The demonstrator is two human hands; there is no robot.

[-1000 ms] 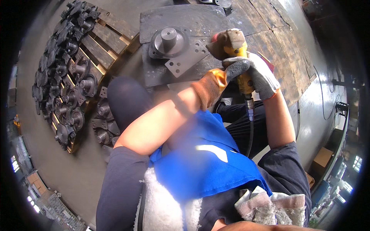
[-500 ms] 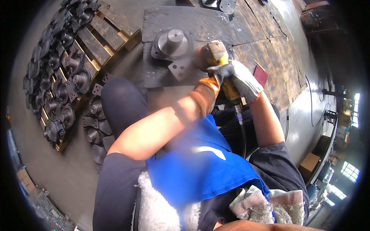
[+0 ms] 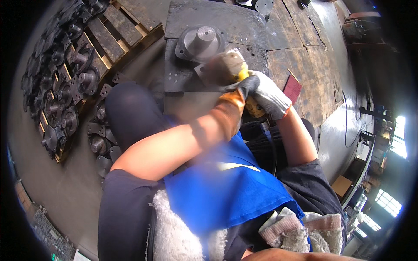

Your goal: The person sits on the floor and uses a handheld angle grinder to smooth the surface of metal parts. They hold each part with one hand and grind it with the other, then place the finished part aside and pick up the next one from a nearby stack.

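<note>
Both my hands grip a yellow power grinder (image 3: 255, 108) with a hose at its rear. My left hand (image 3: 242, 90), in an orange and dark glove, is wrapped round the front of its body. My right hand (image 3: 271, 96), in a white knit glove, closes round the body just behind. The blurred grinder head hangs over a square steel plate with holes (image 3: 200, 71), hiding much of it; whether it touches cannot be told. Just beyond lies a dark metal flange with a round hub (image 3: 203, 40), flat on the dark bench top (image 3: 174, 81).
A dark red rectangular pad (image 3: 292, 89) lies on the wooden boards (image 3: 311, 74) at right. To my left, a wooden pallet (image 3: 102, 41) carries several flanged parts (image 3: 87, 80), with more beside my left knee. The hose (image 3: 274, 152) runs down by my right leg.
The grinder and both hands have moved left relative to the bench, bringing the head over the square plate. The whole view has shifted slightly. Both hands keep their hold.
</note>
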